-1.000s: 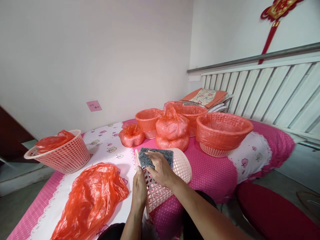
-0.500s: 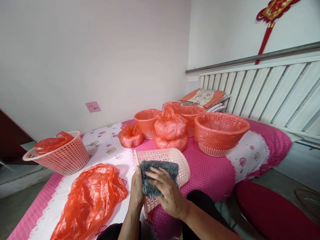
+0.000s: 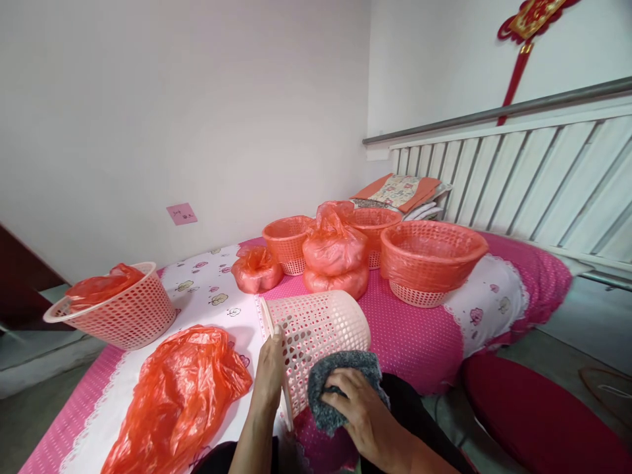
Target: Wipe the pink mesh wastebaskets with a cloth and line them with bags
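A pale pink plastic basket (image 3: 320, 322) lies tipped on its side in front of me, its rim toward the left and its base toward the right. My left hand (image 3: 270, 368) grips the rim, thumb on the outside and the other fingers hidden behind it. In my right hand (image 3: 353, 405) is a grey cloth (image 3: 330, 368), bunched under the curled fingers against the basket's near lower side. A crumpled red plastic bag (image 3: 180, 395) lies on the bedcover to the left of my left hand.
Another pink basket (image 3: 128, 309) with a red bag in it stands at left. Behind are red-lined baskets (image 3: 417, 266), stacked filled red bags (image 3: 336, 253) and a smaller filled bag (image 3: 257, 271). A dark red round stool (image 3: 533, 408) is at right, below a white radiator (image 3: 518, 178).
My right hand has slid the grey cloth right and down, from beside the rim to the basket's near side. The cloth is more bunched. My left hand stays on the rim.
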Available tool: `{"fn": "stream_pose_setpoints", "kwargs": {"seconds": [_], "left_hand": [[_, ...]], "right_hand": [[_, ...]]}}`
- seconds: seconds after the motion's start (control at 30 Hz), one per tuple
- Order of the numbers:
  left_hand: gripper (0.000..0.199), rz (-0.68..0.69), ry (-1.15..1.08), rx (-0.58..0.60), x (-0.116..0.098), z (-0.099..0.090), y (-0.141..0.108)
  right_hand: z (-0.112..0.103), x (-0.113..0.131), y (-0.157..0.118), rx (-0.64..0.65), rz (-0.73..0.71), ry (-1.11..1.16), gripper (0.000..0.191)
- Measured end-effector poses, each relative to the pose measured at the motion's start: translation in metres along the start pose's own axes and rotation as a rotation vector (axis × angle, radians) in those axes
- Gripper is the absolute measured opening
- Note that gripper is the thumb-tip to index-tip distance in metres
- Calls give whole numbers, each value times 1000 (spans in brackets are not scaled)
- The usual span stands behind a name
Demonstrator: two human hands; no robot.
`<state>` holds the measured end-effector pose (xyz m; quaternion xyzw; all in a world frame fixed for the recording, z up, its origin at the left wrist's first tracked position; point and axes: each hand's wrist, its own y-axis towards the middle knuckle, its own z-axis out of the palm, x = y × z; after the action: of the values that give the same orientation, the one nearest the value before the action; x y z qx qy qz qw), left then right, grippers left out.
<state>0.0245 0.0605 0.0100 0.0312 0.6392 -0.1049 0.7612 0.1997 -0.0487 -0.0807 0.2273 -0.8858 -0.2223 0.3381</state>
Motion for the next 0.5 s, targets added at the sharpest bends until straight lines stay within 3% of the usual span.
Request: {"fn": "stream_pose_setpoints", "kwargs": {"seconds": [0.1,0.23,0.37,0.5], "left_hand": [[68,19,-2,-13,-1,3,-1],[71,39,0,-7,0,5,-3],[80,50,29,15,3,7,-4],[85,62,84,13,4,8,-5]], "right_hand": [[-8,-29,-10,-43,199,52,54],[-33,-79,-23,-336,627,186,35],[-65,-115,-25,-714,959,319,46],[-69,-124,-5,-953,1068,552,60]]}}
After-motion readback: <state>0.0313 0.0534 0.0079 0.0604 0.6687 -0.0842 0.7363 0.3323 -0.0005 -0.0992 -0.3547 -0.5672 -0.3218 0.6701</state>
